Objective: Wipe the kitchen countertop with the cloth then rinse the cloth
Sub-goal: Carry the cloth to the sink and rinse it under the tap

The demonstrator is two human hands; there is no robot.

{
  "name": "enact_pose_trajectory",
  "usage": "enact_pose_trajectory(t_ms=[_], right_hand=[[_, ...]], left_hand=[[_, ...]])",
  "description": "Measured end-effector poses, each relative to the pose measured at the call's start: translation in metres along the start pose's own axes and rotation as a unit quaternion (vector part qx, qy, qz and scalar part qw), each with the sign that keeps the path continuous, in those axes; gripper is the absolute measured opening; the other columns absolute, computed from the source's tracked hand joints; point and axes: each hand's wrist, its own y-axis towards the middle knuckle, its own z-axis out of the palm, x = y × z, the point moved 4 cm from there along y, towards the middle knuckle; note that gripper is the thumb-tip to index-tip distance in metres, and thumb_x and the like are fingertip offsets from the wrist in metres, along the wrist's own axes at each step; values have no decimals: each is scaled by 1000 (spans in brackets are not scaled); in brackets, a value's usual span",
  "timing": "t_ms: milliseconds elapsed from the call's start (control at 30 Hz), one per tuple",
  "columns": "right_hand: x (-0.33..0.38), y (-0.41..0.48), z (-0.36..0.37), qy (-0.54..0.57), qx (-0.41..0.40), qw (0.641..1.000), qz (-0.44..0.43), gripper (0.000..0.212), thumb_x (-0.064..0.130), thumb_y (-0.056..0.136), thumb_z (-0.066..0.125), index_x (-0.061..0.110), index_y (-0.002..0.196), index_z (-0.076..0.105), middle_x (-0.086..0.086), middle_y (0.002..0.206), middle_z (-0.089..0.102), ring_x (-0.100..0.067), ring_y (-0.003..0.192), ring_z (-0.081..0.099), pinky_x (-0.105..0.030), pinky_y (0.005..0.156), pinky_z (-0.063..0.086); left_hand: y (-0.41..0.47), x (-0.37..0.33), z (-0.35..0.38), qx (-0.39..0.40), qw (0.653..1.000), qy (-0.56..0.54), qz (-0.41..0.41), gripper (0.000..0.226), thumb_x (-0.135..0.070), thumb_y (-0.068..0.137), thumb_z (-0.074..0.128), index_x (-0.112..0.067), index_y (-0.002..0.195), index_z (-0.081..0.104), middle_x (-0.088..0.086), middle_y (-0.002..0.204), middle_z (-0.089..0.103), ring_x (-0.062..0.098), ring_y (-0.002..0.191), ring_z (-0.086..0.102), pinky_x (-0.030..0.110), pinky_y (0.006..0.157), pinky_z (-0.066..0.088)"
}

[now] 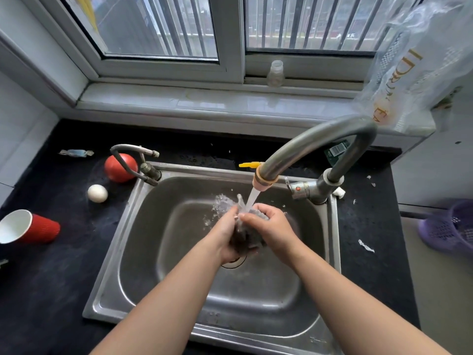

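On the dark worktop [51,278] at left lie a tipped red cup [38,228], an egg [97,193] and a red ball [120,167]. Over the steel sink [143,201], the left hand [226,233] and right hand [272,230] curl their fingers tightly around the dark cloth [245,238] under the tap [307,147], water running.

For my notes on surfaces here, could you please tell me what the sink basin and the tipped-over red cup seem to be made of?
The rectangular grey sink basin looks like brushed stainless steel: dull metallic sheen with soft reflections. The red cup with a white inside, lying on its side, seems to be ribbed paper, judging by its matte ridged wall, though plastic is possible.
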Motion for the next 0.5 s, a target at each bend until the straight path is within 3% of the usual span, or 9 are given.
enact_pose_trajectory(t_ms=[100, 167, 233, 300, 367, 433, 500], right_hand=[[-1, 1, 2, 35, -16, 999, 14, 17, 27, 66, 75, 14, 72, 66, 3, 61, 63, -8, 54, 57, -17, 47, 43], [-5, 3, -1, 41, -80, 996, 31, 21, 27, 63, 73, 11, 71, 61, -4, 60, 59, -15, 53, 55, -20, 43, 41], [-13, 5, -5, 33, -163, 985, 53, 17, 21, 67, 69, 11, 69, 55, -9, 64, 57, -23, 60, 55, -26, 47, 46], [-23, 7, -4, 72, -215, 968, 105, 13, 14, 73, 68, 12, 83, 60, -9, 83, 65, -26, 79, 63, -36, 68, 55], [-30, 10, 5, 180, -186, 954, 150, 25, 12, 81, 63, 12, 106, 59, -13, 102, 64, -28, 95, 64, -43, 84, 54], [-27, 13, 16, 251, -125, 948, 153, 16, 13, 88, 56, 11, 104, 60, -15, 99, 65, -30, 93, 65, -41, 81, 54], [-27, 13, 21, 255, -102, 949, 154, 16, 14, 90, 55, 7, 102, 63, -20, 99, 67, -35, 96, 66, -44, 86, 53]], left_hand=[[-1, 0, 4, -49, 997, 38, 44, 18, -28, 71, 63, -12, 66, 69, 3, 48, 61, 15, 40, 56, 19, 43, 38], [-3, 2, -2, -123, 990, 18, 71, 24, -25, 74, 69, -2, 78, 65, 9, 51, 55, 18, 39, 46, 19, 40, 30], [-3, 2, -5, -161, 980, 0, 119, 26, -17, 86, 58, 7, 93, 63, 21, 69, 59, 25, 54, 52, 25, 47, 39], [-6, 1, -5, -181, 969, 36, 163, 26, -8, 89, 45, 6, 103, 61, 27, 93, 65, 28, 76, 58, 38, 67, 48], [-9, 0, -6, -193, 958, 69, 201, 27, -6, 88, 42, 4, 102, 62, 21, 99, 65, 25, 86, 58, 37, 79, 47], [-10, -2, -7, -191, 951, 96, 226, 27, -14, 91, 43, 0, 99, 65, 12, 97, 66, 21, 90, 59, 31, 82, 46], [-10, -2, -8, -186, 947, 120, 233, 36, -27, 98, 37, -8, 100, 67, 4, 97, 65, 13, 91, 59, 17, 78, 46]])
